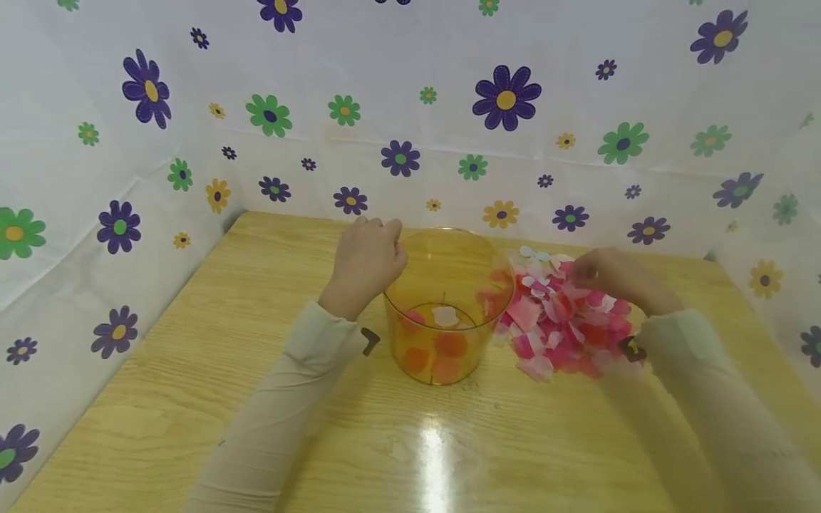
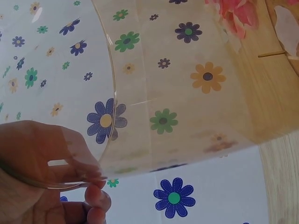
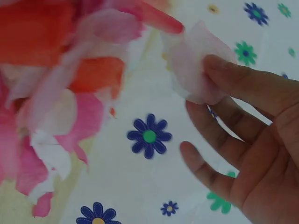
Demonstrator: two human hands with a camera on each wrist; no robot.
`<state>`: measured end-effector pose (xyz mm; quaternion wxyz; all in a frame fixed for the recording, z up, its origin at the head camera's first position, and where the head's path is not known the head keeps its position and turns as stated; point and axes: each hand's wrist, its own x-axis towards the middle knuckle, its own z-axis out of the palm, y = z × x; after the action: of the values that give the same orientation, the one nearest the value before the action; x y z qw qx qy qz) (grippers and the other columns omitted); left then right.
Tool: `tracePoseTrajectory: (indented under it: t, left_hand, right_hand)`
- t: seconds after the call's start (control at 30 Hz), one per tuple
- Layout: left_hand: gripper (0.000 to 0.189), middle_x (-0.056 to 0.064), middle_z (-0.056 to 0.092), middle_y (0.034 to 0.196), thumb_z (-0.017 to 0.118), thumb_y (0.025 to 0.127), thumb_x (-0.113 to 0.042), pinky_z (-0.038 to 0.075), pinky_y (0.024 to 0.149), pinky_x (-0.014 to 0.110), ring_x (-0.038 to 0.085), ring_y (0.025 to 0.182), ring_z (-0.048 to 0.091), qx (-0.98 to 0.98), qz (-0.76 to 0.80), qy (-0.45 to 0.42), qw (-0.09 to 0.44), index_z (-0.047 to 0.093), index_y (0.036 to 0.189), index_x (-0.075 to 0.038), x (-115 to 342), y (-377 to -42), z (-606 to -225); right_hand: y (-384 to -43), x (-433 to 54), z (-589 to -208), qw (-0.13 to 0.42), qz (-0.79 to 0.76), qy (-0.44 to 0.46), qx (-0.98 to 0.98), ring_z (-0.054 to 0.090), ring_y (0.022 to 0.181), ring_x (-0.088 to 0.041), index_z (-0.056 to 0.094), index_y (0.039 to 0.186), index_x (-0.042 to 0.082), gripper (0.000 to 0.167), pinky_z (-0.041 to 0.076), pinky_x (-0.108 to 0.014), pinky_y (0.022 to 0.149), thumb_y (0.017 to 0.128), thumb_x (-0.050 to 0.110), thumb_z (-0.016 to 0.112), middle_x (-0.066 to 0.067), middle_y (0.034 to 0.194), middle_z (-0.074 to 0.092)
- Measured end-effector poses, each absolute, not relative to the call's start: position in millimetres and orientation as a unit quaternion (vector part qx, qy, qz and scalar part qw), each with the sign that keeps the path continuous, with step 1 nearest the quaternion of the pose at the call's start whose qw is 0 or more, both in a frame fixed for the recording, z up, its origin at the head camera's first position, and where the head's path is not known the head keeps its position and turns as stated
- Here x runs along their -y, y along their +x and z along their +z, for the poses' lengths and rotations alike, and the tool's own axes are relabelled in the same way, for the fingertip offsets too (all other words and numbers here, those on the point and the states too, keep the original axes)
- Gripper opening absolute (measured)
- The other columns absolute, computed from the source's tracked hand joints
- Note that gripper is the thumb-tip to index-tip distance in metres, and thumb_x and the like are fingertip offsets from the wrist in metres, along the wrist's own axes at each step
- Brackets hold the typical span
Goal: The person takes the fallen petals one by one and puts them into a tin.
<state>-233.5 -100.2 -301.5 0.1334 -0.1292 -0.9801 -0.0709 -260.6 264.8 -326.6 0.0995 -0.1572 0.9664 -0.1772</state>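
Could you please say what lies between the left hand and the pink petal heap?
The round transparent amber plastic bucket stands between them, in the head view.

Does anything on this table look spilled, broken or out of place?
Nothing stands out. The transparent amber tub stands upright with the left hand gripping its rim, and the loose petals lie heaped beside it, apart from a few inside.

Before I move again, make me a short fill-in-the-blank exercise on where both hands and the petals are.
1. The left grip holds the tub by its ____.
2. The right grip pinches a pale ____.
3. In the head view, the pile lies to the ____ of the tub.
4. Other petals lie on the bottom of the ____.

Missing words: rim; petal; right; tub.
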Motion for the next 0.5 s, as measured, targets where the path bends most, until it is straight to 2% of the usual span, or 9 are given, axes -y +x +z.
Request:
tracePoseTrajectory:
  t: [0.13, 0.27, 0.37, 0.5]
  left_hand:
    - [0.013, 0.009, 0.057, 0.071, 0.050, 0.088, -0.014, 0.040, 0.065, 0.032, 0.025, 0.068, 0.047, 0.979, -0.068, -0.135, 0.140, 0.057, 0.082, -0.005, 98, -234, -304]
    - [0.013, 0.010, 0.058, 0.072, 0.050, 0.088, -0.014, 0.040, 0.066, 0.032, 0.025, 0.068, 0.047, 0.977, -0.068, -0.139, 0.145, 0.058, 0.082, -0.005, 97, -233, -303]
    - [0.013, 0.010, 0.058, 0.072, 0.051, 0.087, -0.014, 0.040, 0.066, 0.032, 0.025, 0.067, 0.047, 0.978, -0.066, -0.139, 0.144, 0.058, 0.082, -0.005, 98, -232, -302]
    - [0.012, 0.009, 0.057, 0.070, 0.051, 0.087, -0.013, 0.039, 0.065, 0.031, 0.024, 0.067, 0.046, 0.977, -0.064, -0.138, 0.147, 0.057, 0.081, -0.005, 98, -232, -301]
  right_hand:
    - [-262, -273, -320, 0.052, -0.183, -0.182, -0.965, 0.064, 0.089, -0.032, 0.070, 0.100, 0.000, 0.017, 0.053, -0.047, 0.080, 0.084, 0.003, 0.065, -0.019, 0.096, 0.070]
    - [-258, -269, -306, 0.022, -0.187, -0.182, -0.965, 0.063, 0.093, -0.033, 0.071, 0.098, 0.002, 0.015, 0.050, -0.050, 0.085, 0.084, 0.005, 0.066, -0.018, 0.097, 0.070]
    - [-250, -251, -293, -0.027, -0.207, -0.190, -0.959, 0.061, 0.098, -0.032, 0.070, 0.099, 0.004, 0.016, 0.046, -0.054, 0.089, 0.083, 0.008, 0.067, -0.016, 0.098, 0.070]
    - [-240, -216, -277, -0.084, -0.234, -0.252, -0.935, 0.063, 0.096, -0.028, 0.070, 0.097, 0.005, 0.015, 0.048, -0.049, 0.089, 0.082, 0.008, 0.069, -0.012, 0.095, 0.070]
